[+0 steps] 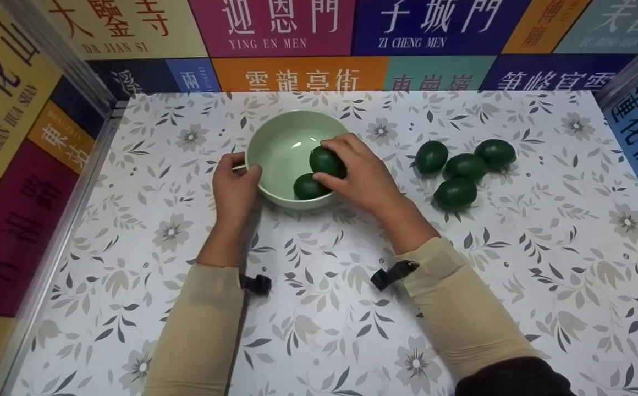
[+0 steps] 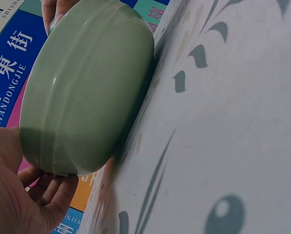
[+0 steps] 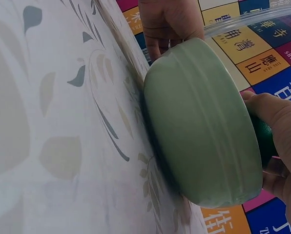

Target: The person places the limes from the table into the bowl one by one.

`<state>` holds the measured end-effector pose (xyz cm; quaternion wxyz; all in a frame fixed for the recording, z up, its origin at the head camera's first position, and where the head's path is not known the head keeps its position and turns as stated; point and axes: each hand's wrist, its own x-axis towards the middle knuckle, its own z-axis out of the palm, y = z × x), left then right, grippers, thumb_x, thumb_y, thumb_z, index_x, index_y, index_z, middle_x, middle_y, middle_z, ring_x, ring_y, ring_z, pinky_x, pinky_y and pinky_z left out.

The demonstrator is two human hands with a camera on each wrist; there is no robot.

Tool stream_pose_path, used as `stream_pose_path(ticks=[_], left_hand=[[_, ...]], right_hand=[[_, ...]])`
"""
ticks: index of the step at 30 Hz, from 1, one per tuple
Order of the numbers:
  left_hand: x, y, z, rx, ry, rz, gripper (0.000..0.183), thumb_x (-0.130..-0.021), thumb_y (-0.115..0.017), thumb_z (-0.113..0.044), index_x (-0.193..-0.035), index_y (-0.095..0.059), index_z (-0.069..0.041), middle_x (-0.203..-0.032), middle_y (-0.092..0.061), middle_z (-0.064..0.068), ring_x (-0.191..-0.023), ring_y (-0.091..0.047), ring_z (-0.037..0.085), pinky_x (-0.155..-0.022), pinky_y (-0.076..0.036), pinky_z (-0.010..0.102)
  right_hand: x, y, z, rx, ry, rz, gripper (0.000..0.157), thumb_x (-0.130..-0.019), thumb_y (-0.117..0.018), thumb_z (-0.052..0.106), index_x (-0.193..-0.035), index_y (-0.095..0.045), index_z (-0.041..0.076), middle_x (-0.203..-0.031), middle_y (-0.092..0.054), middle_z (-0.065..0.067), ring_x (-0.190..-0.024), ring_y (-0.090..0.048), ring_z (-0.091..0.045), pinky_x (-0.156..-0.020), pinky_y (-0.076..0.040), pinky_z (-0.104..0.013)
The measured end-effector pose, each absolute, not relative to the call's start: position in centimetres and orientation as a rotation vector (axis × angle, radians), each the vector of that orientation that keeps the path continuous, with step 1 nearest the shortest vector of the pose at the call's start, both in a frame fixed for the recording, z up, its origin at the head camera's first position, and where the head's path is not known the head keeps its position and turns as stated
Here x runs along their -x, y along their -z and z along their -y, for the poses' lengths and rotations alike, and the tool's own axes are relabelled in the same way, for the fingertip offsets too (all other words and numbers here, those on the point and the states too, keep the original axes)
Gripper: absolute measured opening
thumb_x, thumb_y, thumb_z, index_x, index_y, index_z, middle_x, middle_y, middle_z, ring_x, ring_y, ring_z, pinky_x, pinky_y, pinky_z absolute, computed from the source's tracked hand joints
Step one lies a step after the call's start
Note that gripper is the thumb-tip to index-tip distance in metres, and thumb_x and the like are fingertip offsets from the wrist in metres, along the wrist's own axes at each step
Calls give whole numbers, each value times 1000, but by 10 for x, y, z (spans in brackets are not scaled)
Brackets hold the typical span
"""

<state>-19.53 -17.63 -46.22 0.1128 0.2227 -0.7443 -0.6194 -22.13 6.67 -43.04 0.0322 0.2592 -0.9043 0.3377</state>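
A pale green bowl [image 1: 275,148] stands on the table in the head view. My left hand [image 1: 234,190] holds its left side, thumb at the rim and fingers along the outer wall. Over the bowl's right side, my right hand [image 1: 366,176] grips a dark green oval fruit [image 1: 325,161] between thumb and fingers. A second dark green fruit [image 1: 308,187] lies inside, just below the held one. In the right wrist view the held fruit [image 3: 262,139] shows partly behind the bowl's rim, beside the right hand [image 3: 282,141].
Several more dark green fruits [image 1: 465,168] lie grouped on the table to the right of the bowl. A white floral cloth [image 1: 324,308] covers the table. Panels with large printed characters [image 1: 286,27] stand along the back and both sides.
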Motion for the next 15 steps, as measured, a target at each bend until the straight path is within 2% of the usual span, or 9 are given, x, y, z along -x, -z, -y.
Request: stream_pose_path(ticks=[15], left_hand=[[195,461,176,-659,1879,2147,33,-90,-59,-8,-123,-65,-9,-122,-66,8,-103,-68,19,-80,-60,31]], right_hand=[[219,433,-63,-904,-954,2842,60,-93,-75,45,-142,-60,15,-137,-58,-9,-124,-59,-28,-108,-48,-49]])
